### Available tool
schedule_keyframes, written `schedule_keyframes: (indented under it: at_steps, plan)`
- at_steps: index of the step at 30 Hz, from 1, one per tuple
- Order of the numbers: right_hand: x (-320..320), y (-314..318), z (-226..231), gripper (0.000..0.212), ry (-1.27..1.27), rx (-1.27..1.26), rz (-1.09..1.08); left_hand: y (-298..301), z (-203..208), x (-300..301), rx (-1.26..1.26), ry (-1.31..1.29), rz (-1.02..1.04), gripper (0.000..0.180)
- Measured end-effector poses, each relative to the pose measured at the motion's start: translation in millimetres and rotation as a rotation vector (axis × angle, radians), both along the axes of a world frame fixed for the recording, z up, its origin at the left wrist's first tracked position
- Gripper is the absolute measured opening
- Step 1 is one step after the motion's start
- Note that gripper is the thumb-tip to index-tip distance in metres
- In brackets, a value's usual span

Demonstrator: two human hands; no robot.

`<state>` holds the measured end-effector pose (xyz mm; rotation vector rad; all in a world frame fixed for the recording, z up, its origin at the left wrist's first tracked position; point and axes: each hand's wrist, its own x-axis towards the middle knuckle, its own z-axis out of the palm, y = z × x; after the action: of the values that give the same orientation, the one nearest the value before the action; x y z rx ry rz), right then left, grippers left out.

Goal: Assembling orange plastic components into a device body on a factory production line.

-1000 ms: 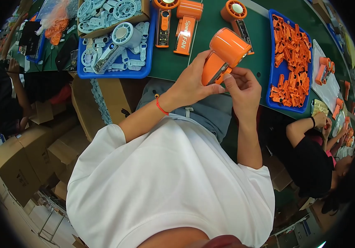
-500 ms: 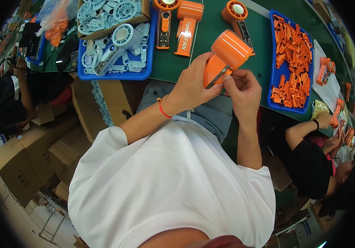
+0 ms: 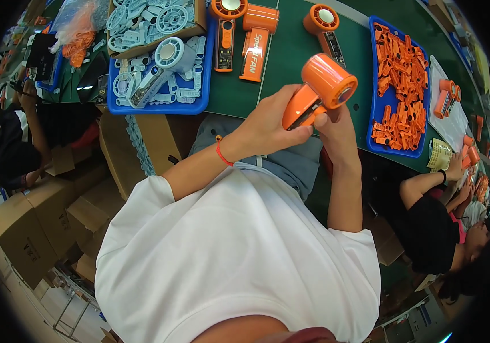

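Observation:
An orange handheld fan (image 3: 322,77) is tilted in front of my waist, its round end facing right. My left hand (image 3: 265,123) is wrapped round its handle. The fingers of my right hand (image 3: 339,128) close on the handle from the other side, partly behind the fan head. Along the handle runs an open dark slot beside a narrow orange strip (image 3: 312,115); whether that strip is a loose piece I cannot tell. On the green table (image 3: 290,48) beyond stand an orange fan with its circuit board exposed (image 3: 225,43), a closed one (image 3: 256,46) and another exposed one (image 3: 325,28).
At the right, a blue tray (image 3: 377,86) holds several small orange parts. A blue tray (image 3: 159,108) of light-blue parts stands left, with a light-blue fan (image 3: 168,57) and a cardboard box (image 3: 196,26) on it. Co-workers sit at both sides; cartons (image 3: 39,217) stand lower left.
The fan has come slightly lower and right, turned so its round end shows more. My right hand has rotated, its fingers moving from the handle's near side to partly behind the fan.

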<state>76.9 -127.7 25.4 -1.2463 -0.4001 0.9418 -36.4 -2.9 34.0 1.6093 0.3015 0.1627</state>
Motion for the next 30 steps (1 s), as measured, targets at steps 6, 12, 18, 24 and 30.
schedule_keyframes:
  at_steps: [6,12,18,24,30]
  plan:
    - [-9.1,12.4,3.6,0.078,0.175,0.17,0.027,4.0,5.2,-0.5,0.067,0.022,-0.022,0.058]
    - [-3.9,12.3,1.2,0.086,0.146,0.133,0.051,3.1,8.4,-0.9,-0.258,0.187,-0.052,0.057]
    - [-2.2,8.5,-6.1,0.089,0.097,0.152,0.066,4.8,2.0,1.0,-0.275,0.07,-0.077,0.058]
    - [-11.6,18.6,-0.9,0.052,-0.253,0.117,-0.071,-5.1,-16.9,3.8,0.565,-0.274,0.278,0.074]
    - [11.7,17.7,-31.6,0.021,-1.152,0.064,-0.083,-4.5,-43.3,-17.2,0.262,-0.121,0.197,0.031]
